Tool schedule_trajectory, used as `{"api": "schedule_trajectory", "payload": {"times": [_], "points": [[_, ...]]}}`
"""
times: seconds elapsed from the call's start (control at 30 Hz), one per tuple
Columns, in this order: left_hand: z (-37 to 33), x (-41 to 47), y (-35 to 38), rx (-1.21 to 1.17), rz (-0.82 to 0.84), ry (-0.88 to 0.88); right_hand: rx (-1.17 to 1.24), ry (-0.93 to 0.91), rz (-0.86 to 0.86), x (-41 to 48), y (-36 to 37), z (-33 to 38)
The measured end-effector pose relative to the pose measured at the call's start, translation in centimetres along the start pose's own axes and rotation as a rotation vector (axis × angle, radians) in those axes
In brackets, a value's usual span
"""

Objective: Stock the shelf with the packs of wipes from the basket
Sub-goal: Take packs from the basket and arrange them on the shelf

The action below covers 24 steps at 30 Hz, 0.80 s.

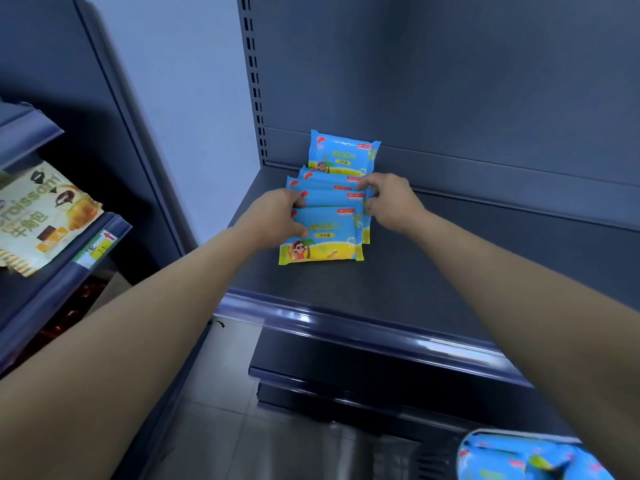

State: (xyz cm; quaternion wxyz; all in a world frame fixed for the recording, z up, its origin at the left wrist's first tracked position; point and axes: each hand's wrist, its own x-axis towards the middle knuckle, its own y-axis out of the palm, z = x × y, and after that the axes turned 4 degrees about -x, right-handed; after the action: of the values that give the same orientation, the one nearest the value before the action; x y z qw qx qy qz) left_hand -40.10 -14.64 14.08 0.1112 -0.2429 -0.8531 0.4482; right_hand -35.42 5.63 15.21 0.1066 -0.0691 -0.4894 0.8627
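Head view: at frame centre, left hand [277, 216] and right hand [389, 199] fingers clamp opposite ends of fanned wipes packs [325, 220] on a grey shelf [450, 265].

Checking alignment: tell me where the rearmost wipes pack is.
Head view: the rearmost wipes pack stands against the back panel, near the left slotted upright, just behind the packs held by left hand and right hand.

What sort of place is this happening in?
Probably a shop aisle: a metal display shelf, a price label below a croissant pack on the neighbouring unit, and identical wipes packs set in a row.
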Motion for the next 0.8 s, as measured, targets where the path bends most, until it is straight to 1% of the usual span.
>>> {"api": "schedule_trajectory", "payload": {"times": [0.27, 0.4, 0.47, 0.63, 0.8], "points": [[-0.7, 0.7, 1.0, 0.248, -0.082, 0.090, -0.209, -0.069, -0.113, -2.4, -0.8, -0.6], [-1.7, -0.6, 1.6, 0.425, -0.120, 0.145, -0.323, -0.144, -0.105, -4.8, -1.6, -0.8], [-2.6, -1.5, 1.9, 0.464, -0.136, 0.181, -0.374, -0.171, -0.122, -6.2, -2.3, -1.0], [-7.6, -4.7, 2.3, 0.350, -0.214, 0.322, -0.501, -0.222, -0.204, -10.6, -4.6, -2.2], [-14.3, -9.9, 3.7, 0.232, -0.276, 0.562, -0.572, -0.275, -0.300, -17.1, -7.7, -5.2]]}}
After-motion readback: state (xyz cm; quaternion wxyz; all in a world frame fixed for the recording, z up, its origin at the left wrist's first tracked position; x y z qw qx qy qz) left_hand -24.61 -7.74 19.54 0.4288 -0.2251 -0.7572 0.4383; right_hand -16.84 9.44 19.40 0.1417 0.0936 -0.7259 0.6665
